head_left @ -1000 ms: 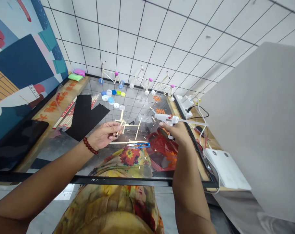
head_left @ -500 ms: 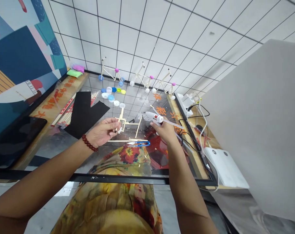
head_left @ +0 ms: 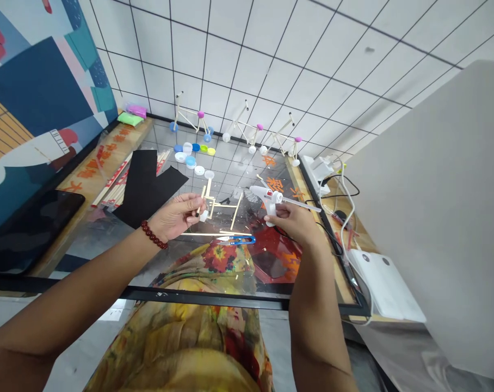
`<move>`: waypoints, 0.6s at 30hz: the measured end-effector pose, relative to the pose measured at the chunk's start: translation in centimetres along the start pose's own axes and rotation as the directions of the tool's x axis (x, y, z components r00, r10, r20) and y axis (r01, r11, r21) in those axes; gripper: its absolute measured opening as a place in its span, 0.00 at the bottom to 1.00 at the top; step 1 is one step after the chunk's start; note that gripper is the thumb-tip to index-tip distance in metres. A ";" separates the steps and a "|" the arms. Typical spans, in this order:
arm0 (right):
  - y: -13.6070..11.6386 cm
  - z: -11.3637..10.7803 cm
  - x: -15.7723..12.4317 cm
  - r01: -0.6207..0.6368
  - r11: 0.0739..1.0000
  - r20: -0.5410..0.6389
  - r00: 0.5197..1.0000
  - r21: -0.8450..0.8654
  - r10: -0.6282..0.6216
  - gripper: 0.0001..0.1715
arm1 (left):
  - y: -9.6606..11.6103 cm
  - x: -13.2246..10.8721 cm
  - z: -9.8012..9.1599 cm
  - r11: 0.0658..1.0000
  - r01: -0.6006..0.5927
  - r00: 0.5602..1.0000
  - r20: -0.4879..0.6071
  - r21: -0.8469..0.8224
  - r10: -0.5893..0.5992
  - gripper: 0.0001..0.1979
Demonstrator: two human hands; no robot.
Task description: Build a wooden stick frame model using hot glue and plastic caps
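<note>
My left hand [head_left: 177, 215], with a red bead bracelet on the wrist, pinches a small frame of wooden sticks [head_left: 214, 204] with a white cap at its lower end, held just above the glass table [head_left: 108, 256]. My right hand [head_left: 291, 220] grips a white hot glue gun [head_left: 269, 197], nozzle pointing left toward the stick frame, a glue stick jutting out behind. Blue-handled snips [head_left: 236, 239] and a loose stick lie on the glass between my hands.
Three finished stick-and-cap models [head_left: 239, 130] stand at the tiled wall. Coloured bottle caps [head_left: 190, 155], a black sheet [head_left: 147, 188], a bundle of sticks [head_left: 112, 188] and a dark tablet [head_left: 22, 228] lie left. A power strip [head_left: 318, 169], cables and a white device [head_left: 383, 283] sit right.
My right hand carried the glue gun left toward the stick frame, then settled slightly lower with it upright. My left hand kept hold of the frame, barely shifting.
</note>
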State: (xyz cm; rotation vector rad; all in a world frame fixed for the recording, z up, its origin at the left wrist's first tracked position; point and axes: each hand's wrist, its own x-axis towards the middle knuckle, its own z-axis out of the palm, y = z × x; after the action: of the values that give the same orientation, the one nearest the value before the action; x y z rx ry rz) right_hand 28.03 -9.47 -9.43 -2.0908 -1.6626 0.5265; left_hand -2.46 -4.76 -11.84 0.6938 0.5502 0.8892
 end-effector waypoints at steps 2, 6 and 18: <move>0.2 -0.9 -1.4 -0.097 0.992 -0.001 0.995 -0.085 0.097 0.17 | 0.1 0.2 -0.2 1.000 -0.012 1.000 -0.016 -0.011 0.011 0.11; -1.2 -1.6 -4.7 -0.181 0.975 0.023 0.983 0.128 0.180 0.23 | 0.5 0.3 -0.3 0.996 -0.056 0.997 -0.056 -0.068 0.052 0.12; -9.0 3.6 1.7 0.420 0.863 0.100 0.907 -0.280 -0.409 0.14 | 4.8 -0.2 -1.1 0.936 -0.238 0.966 -0.164 -0.261 0.199 0.05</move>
State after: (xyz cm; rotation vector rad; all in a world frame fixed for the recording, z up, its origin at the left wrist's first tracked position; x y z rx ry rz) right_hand 19.10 -5.70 -7.66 -1.8255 -2.2519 0.1840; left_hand -5.73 -2.45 -9.02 0.4438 0.4605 1.2043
